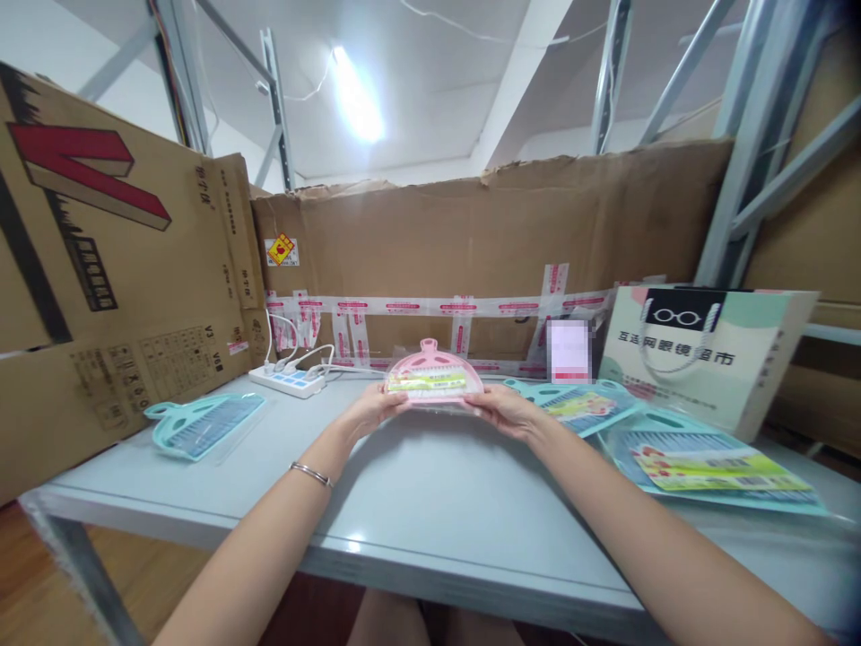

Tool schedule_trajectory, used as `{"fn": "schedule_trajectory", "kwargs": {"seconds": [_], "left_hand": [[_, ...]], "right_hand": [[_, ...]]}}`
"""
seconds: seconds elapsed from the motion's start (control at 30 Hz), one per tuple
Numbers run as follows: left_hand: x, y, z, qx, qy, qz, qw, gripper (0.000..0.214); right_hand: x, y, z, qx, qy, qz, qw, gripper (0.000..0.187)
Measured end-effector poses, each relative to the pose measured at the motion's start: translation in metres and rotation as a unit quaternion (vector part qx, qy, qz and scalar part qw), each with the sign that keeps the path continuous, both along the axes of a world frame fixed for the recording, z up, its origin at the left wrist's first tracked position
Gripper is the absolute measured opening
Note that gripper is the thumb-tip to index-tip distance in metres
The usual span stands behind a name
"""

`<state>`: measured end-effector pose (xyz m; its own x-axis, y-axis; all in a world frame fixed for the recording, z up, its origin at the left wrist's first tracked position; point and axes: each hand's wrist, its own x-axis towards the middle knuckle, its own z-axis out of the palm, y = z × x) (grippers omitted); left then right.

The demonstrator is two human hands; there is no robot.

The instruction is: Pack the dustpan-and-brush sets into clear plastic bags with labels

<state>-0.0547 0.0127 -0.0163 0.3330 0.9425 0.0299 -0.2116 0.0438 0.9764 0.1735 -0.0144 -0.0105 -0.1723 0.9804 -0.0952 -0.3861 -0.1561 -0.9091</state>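
A pink dustpan-and-brush set [432,377] in clear wrap, with a yellow-green label, is held just above the grey table [417,502] at its middle. My left hand [372,408] grips its left edge with curled fingers. My right hand [501,408] grips its right edge the same way. A thin bracelet circles my left wrist.
A teal dustpan set [205,422] lies at the table's left. More teal wrapped sets [700,458] lie at the right, beside a paper bag [713,354]. A white power strip [288,380] with cables sits at the back. Cardboard walls [471,242] and metal shelving surround the table.
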Motion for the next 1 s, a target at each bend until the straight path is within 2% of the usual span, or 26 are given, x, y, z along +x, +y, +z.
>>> {"fn": "schedule_trajectory", "kwargs": {"seconds": [0.07,0.13,0.2,0.3,0.37,0.47,0.57,0.63,0.77,0.83,0.9,0.93,1.0], "left_hand": [[0.003,0.004,-0.004,0.001,0.037,0.078,0.996,0.018],[0.005,0.006,-0.005,0.007,0.067,0.127,0.990,0.027],[0.006,0.005,-0.001,0.024,0.069,0.117,0.990,0.034],[0.003,0.000,0.008,0.056,0.020,0.051,0.997,0.047],[0.001,-0.003,0.013,0.065,-0.001,0.046,0.997,0.055],[0.001,-0.005,0.013,0.117,0.050,0.055,0.990,0.056],[0.003,-0.007,0.009,0.253,0.092,0.028,0.963,0.058],[0.006,-0.007,0.007,0.313,0.099,0.052,0.943,0.051],[0.008,-0.006,0.007,0.337,0.117,0.184,0.916,0.020],[0.007,-0.005,0.008,0.349,0.111,0.221,0.904,0.018],[0.007,-0.005,0.009,0.353,0.091,0.218,0.906,0.015],[0.007,-0.005,0.009,0.354,0.079,0.205,0.909,0.015],[0.009,-0.007,0.010,0.359,0.062,0.171,0.916,0.023]], "right_hand": [[-0.005,0.001,-0.003,-0.016,0.019,-0.046,0.999,0.012],[-0.009,0.002,-0.004,-0.026,0.032,-0.080,0.996,0.008],[-0.010,0.002,-0.003,-0.030,0.032,-0.102,0.994,0.008],[-0.008,0.002,0.000,-0.036,0.026,-0.143,0.989,0.015],[-0.006,0.002,0.002,-0.037,0.022,-0.159,0.986,0.020],[-0.002,0.003,0.003,-0.030,0.010,-0.154,0.988,0.022],[0.001,0.003,0.003,-0.016,-0.008,-0.134,0.991,0.019],[0.002,0.002,0.005,0.010,-0.031,-0.121,0.992,0.018],[0.000,-0.004,0.008,0.108,-0.060,-0.083,0.989,0.016],[-0.005,-0.006,0.006,0.160,-0.060,-0.058,0.984,0.035],[-0.009,-0.004,0.001,0.196,-0.073,-0.062,0.976,0.056],[-0.011,-0.003,-0.002,0.201,-0.083,-0.079,0.973,0.059],[-0.014,0.001,-0.009,0.186,-0.104,-0.117,0.970,0.050]]}}
